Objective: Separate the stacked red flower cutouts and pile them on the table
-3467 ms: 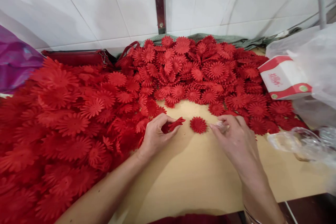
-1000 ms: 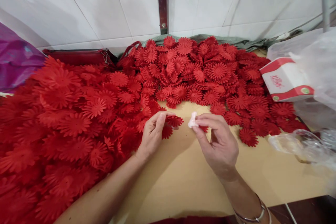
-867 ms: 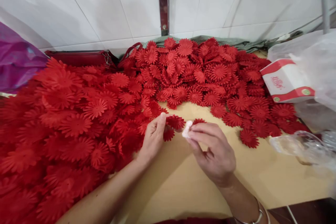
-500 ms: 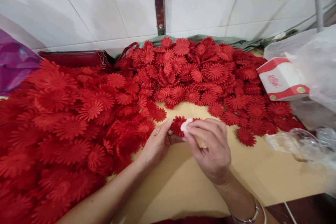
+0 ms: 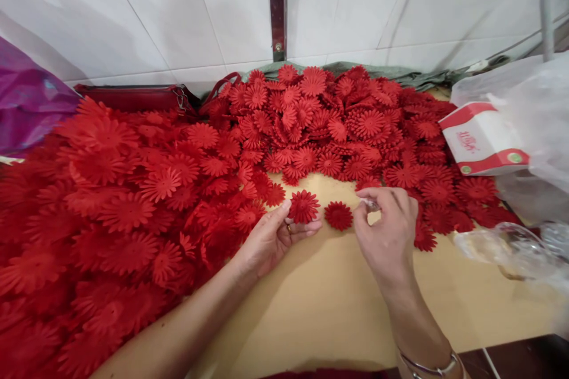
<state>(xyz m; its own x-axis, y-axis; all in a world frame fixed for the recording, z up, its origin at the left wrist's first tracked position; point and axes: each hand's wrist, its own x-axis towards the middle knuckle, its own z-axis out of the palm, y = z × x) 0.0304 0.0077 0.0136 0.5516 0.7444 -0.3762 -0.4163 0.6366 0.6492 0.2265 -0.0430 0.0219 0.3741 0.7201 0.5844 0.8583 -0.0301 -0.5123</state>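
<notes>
And the right hand swings away to three o'clock, pinching a half-hidden whitish wad; the left hand grips the red artificial flower over the tabletop, probably light, bendy, best held by petal edges.

open tabletop in front, flower heap beyond

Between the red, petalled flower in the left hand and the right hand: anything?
Yes: one separate dark-red, round, many-petalled flower on the tan, smooth tabletop, in the head view.

Red characters on a white box, too blurred to read, round green marks lower down.
</notes>
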